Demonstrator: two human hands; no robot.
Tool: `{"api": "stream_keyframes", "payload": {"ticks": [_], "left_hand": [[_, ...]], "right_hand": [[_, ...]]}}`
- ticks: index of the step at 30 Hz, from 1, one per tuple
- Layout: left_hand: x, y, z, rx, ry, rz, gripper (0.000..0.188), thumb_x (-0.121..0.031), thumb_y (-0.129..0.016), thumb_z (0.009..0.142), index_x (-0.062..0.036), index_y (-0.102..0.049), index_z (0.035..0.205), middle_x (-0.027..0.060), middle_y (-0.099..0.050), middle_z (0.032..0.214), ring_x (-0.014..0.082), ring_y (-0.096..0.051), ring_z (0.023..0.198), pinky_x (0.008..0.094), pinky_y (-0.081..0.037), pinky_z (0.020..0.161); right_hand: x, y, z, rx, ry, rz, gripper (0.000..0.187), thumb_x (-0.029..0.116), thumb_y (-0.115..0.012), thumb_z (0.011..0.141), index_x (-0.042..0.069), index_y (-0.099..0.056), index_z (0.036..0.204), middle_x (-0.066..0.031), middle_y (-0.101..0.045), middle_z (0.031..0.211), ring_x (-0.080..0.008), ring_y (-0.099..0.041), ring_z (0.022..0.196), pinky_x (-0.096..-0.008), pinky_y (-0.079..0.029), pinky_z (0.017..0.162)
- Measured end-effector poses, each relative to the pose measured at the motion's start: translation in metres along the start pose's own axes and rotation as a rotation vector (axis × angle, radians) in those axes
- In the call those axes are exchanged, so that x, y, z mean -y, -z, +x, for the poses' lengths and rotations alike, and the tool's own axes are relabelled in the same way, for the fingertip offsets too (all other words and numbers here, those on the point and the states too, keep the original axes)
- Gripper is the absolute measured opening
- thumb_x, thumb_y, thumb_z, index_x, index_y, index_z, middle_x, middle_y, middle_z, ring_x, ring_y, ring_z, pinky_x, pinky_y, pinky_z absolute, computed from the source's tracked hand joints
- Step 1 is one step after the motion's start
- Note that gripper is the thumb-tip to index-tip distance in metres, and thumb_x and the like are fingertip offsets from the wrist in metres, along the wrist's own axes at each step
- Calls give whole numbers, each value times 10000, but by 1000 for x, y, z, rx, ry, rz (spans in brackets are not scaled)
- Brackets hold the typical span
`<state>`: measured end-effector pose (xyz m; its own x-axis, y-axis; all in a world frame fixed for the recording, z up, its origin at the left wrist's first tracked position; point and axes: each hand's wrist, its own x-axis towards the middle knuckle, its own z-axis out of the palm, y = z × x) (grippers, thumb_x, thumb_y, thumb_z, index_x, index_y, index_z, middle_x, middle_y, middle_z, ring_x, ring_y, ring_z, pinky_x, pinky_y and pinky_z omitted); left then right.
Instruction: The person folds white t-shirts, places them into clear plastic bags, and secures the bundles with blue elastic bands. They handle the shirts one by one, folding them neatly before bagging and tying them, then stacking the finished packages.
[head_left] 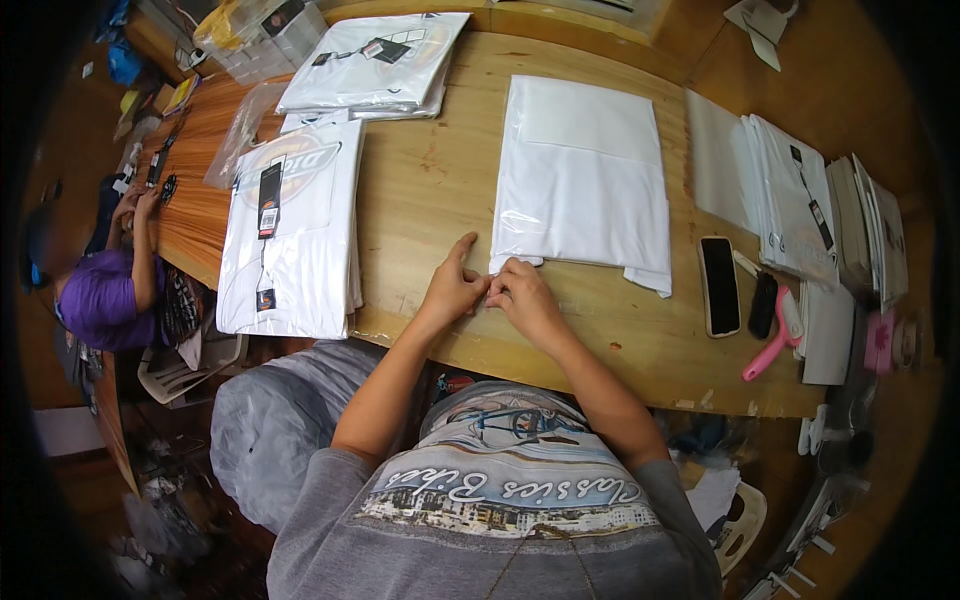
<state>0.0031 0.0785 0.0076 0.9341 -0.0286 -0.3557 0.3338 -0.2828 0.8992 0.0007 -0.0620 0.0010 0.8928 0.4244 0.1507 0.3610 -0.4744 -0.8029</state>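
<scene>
A folded white shirt (580, 195) lies on the wooden table in front of me, inside a clear plastic bag (575, 272). At the bag's near left corner my right hand (525, 297) is closed in a pinch on the plastic. My left hand (456, 290) meets it there, with thumb and lower fingers drawn together at the same corner and the index finger stretched away. The exact bit of plastic between the fingertips is mostly hidden. To the left is a stack of bagged white shirts (310, 215) with black hang tags.
Another bagged shirt stack (400, 65) stands far left. On the right lie a phone (719, 287), a black object (763, 305), a pink-handled tool (772, 345) and more bagged shirts (790, 200). A person in purple (110, 295) sits at far left. A grey plastic sack (265, 440) stands below the table edge.
</scene>
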Motion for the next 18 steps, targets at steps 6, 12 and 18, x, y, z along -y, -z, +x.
{"api": "stream_keyframes", "payload": {"ticks": [6, 12, 18], "left_hand": [[8, -6, 4, -66, -49, 74, 534, -31, -586, 669, -92, -323, 1130, 67, -561, 538, 111, -507, 431, 228, -392, 421], [4, 3, -7, 2, -67, -34, 384, 18, -554, 710, -73, -331, 1009, 89, -573, 579, 126, -583, 568, 202, -406, 472], [-3, 24, -14, 144, -281, 112, 340, 109, -440, 701, -35, -384, 1004, 88, -577, 712, 199, -533, 761, 281, -389, 709]], "right_hand": [[-6, 19, -36, 55, 59, -177, 97, 123, -586, 636, 54, -526, 668, -58, -484, 734, -231, -465, 782, -335, -364, 681], [-30, 128, -226, -272, -342, -893, 100, 110, -589, 559, 63, -563, 645, -88, -546, 827, -269, -489, 753, -356, -368, 678], [-5, 192, -411, 208, -1669, -1147, 167, 92, -460, 688, 50, -608, 752, -74, -583, 848, -236, -511, 880, -403, -370, 766]]}}
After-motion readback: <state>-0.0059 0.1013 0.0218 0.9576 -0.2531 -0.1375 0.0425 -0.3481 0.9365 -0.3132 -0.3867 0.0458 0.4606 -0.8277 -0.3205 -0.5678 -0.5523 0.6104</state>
